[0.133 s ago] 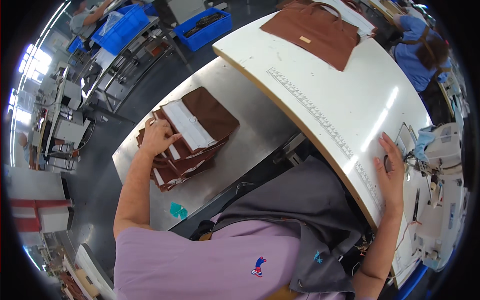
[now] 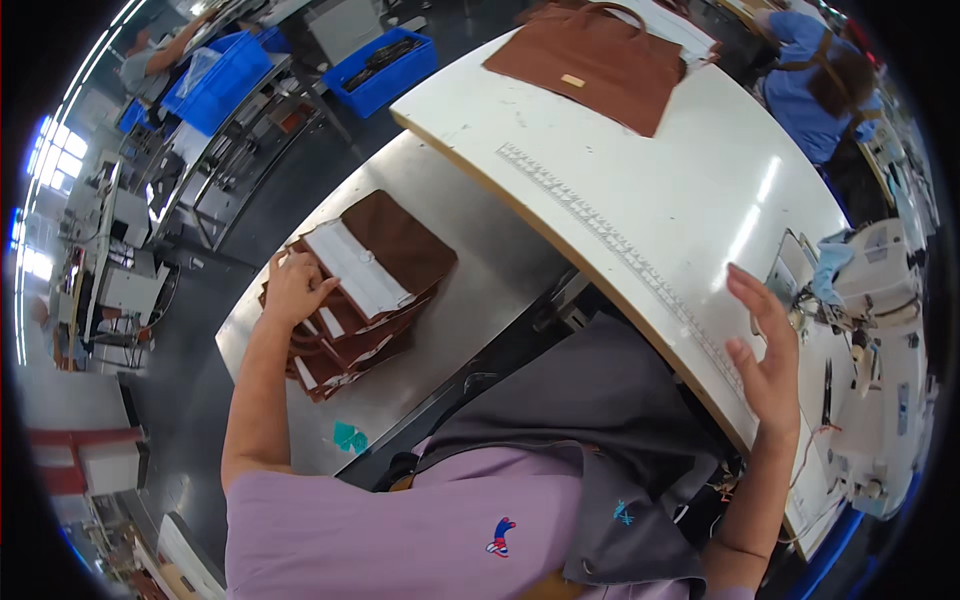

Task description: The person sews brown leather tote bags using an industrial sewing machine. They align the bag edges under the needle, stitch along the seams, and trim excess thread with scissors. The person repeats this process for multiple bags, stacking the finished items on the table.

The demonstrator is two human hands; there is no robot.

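Both hands are apart: the left hand [image 2: 297, 288] rests at the left edge of a stack of brown pieces [image 2: 372, 348], while the right hand [image 2: 772, 365] is raised at the near edge of the white bench [image 2: 670, 190]. Left fingers curl over the stack's edge, with the thumb spread away toward the white strip [image 2: 352, 262] on the top piece [image 2: 412, 238]; whether they pinch one layer, several or none, I cannot tell. Right fingers are loosely spread, thumb well clear of them, and nothing shows in that palm; contact with the surface is unclear.

The stack sits on the metal bench [image 2: 480, 240] to the person's left, its layers somewhat fanned toward the lower left. As I judge it, the step in hand is handling the upper layers at their edge. A next move from this pose would call for separating one layer cleanly, so that those beneath stay put.

The white strip's long axis slants from upper left to lower right, and the top piece's plain brown part points to the upper right. Its overall long axis is hard to read, since the hand covers one corner.
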